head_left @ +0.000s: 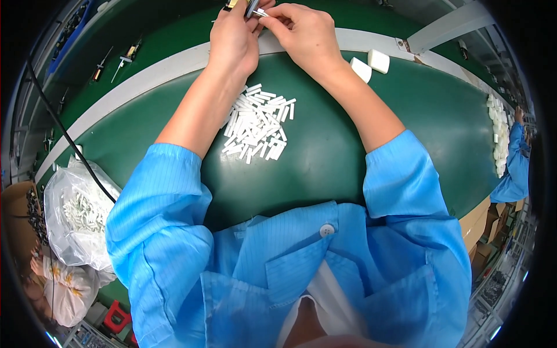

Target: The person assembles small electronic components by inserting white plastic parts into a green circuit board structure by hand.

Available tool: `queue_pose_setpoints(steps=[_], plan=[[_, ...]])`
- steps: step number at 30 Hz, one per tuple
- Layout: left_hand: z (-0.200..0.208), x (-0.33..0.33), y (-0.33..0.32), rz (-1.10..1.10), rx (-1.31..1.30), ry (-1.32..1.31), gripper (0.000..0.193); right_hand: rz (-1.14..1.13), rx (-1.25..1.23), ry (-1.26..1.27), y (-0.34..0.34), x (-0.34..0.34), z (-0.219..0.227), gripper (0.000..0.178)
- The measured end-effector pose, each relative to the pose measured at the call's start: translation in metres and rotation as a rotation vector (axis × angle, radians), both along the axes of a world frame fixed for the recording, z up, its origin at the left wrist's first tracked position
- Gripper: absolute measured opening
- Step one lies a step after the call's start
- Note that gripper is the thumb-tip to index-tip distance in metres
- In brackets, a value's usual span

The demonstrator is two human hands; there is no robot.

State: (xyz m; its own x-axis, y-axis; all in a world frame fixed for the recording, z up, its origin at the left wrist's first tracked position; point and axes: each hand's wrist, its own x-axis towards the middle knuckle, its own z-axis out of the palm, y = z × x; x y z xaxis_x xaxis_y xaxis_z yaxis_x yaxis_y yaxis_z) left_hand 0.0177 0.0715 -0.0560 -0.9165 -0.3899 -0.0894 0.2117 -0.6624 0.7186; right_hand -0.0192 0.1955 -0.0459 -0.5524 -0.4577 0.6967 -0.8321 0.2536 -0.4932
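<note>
Green table [331, 153]: beyond the tube pile [255, 124], I see left hand [233, 40] gripping a component [251, 8], right hand [307, 33] pinching a small piece [261, 12]; fitting seems unfinished, many tubes loose.

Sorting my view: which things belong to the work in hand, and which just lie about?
Likely the job:
yellow part in left hand
pale piece in right hand
pile of white pieces
bagged white pieces

Apparently lying about:
two white blocks
red stool
</note>
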Motion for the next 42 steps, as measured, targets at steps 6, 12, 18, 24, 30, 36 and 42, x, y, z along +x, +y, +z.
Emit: queue_pose_setpoints(steps=[6, 12, 18, 24, 30, 36, 42], plan=[[0.005, -0.003, -0.006, 0.045, -0.09, -0.002, 0.023, 0.06, 0.031, 0.125, 0.002, 0.003, 0.006, 0.017], [0.035, -0.061, -0.142, 0.31, -1.912, -0.245, 0.037, 0.218, 0.229, -0.548, -0.009, -0.002, 0.015, 0.022], [-0.02, -0.091, -0.178, 0.062, -2.185, -0.296, 0.031, 0.285, 0.417, -0.054, -0.012, 0.037, 0.002, 0.017], [0.025, -0.057, -0.068, 0.143, -2.006, 0.108, 0.024, 0.25, 0.67, 0.167, -0.015, 0.042, -0.009, 0.014], [0.045, -0.036, -0.015, -0.332, -2.149, -0.174, 0.032, 0.244, 0.507, 0.03, -0.016, 0.049, -0.001, 0.012], [0.017, -0.039, -0.041, -0.16, -1.964, -0.009, 0.031, 0.16, 0.694, 0.156, -0.017, 0.063, 0.007, 0.007], [0.015, -0.012, -0.053, -0.086, -0.349, -0.043, 0.018, 0.078, 0.587, 0.16, -0.013, 0.045, 0.005, 0.017]])
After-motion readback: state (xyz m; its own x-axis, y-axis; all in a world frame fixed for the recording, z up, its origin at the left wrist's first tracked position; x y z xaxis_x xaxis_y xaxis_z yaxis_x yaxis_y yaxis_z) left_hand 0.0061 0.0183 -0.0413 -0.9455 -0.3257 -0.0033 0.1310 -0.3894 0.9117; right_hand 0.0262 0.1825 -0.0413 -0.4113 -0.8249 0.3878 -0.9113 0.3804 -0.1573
